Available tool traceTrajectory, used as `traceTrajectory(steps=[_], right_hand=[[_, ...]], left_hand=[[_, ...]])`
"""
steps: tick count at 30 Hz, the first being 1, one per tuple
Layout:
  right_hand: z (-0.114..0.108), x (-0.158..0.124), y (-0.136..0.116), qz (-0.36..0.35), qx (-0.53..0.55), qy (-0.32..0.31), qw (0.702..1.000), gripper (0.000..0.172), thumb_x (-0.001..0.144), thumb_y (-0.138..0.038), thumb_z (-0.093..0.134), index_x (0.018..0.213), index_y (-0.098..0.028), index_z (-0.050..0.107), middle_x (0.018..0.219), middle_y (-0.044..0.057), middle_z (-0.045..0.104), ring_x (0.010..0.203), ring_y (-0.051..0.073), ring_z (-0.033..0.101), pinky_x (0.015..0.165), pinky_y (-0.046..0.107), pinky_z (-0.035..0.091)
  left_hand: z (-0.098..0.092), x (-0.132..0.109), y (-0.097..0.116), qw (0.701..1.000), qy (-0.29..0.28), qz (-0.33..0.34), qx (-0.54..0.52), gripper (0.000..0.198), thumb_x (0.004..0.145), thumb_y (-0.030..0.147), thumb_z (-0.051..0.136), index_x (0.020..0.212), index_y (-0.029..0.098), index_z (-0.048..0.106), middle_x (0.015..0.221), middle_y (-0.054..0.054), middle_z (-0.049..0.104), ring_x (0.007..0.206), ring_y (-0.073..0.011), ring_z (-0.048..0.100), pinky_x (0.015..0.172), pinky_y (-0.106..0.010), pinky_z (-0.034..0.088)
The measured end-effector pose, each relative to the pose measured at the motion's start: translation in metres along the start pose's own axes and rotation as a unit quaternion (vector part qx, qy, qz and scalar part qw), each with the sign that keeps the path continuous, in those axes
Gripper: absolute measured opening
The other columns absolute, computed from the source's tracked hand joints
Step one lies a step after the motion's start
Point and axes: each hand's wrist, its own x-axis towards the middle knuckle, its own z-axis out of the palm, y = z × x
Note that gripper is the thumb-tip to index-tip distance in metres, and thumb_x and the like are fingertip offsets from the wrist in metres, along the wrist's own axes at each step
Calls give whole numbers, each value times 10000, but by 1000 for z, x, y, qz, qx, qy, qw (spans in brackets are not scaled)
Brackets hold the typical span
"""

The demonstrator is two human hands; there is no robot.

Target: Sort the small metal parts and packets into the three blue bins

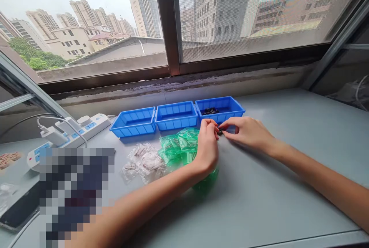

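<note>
Both my hands meet just in front of the right blue bin (220,117), which holds a heap of small black parts (210,111). My right hand (249,132) pinches a small dark piece (220,132) between thumb and fingertips; its exact kind is too small to tell. My left hand (208,140) has its fingers curled right beside that piece, and what they hold is hidden. Under and left of my left hand lies a pile of green plastic bags (175,146). Small clear bags with pale contents (145,159) are heaped to the left of them.
Two more blue bins, the middle one (176,123) and the left one (135,128), line up along the window wall. A white power strip (99,119) with plugged-in chargers and cables stands at left. A pixelated dark object (80,186) and a black device (21,205) lie nearer.
</note>
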Motion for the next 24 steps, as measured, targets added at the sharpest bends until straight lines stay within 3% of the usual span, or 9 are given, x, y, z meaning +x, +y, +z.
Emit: traceTrajectory(steps=[4, 7, 14, 17, 24], right_hand=[[-1, 1, -3, 3, 27, 45, 999, 144, 716, -290, 602, 719, -287, 745, 711, -19, 734, 479, 143, 570, 456, 255, 360], [-2, 2, -6, 18, 120, 80, 989, 140, 727, -352, 634, 713, -265, 743, 689, 2, 727, 457, 139, 549, 457, 266, 397], [-9, 2, -18, 102, 375, 82, 918, 383, 661, -552, 737, 798, -194, 741, 605, 22, 661, 415, 117, 515, 348, 230, 370], [-13, 1, -24, 105, 410, 72, 903, 407, 604, -557, 777, 768, -186, 732, 610, 19, 654, 416, 108, 519, 341, 216, 377], [-16, -2, -30, 98, 405, 33, 908, 350, 588, -498, 809, 722, -192, 705, 456, -25, 563, 414, 119, 527, 342, 196, 362]], left_hand=[[0, 0, 1, 1000, -4, 3, 8, 161, 853, 174, 349, 711, 210, 417, 676, 25, 414, 620, -132, 378, 595, -244, 307], [0, -1, 2, 1000, -5, -4, 11, 164, 860, 193, 365, 704, 209, 413, 683, 22, 421, 623, -130, 385, 594, -240, 306], [0, -2, 3, 1000, -10, -8, 18, 200, 897, 250, 386, 704, 206, 411, 686, 25, 427, 638, -128, 382, 615, -246, 318], [0, -2, 4, 1000, -17, -6, 20, 230, 913, 287, 394, 702, 202, 424, 678, 27, 422, 634, -126, 379, 617, -250, 321], [1, -2, 6, 1000, -21, -10, 5, 221, 920, 281, 423, 715, 200, 438, 664, 31, 431, 635, -123, 392, 629, -245, 332]])
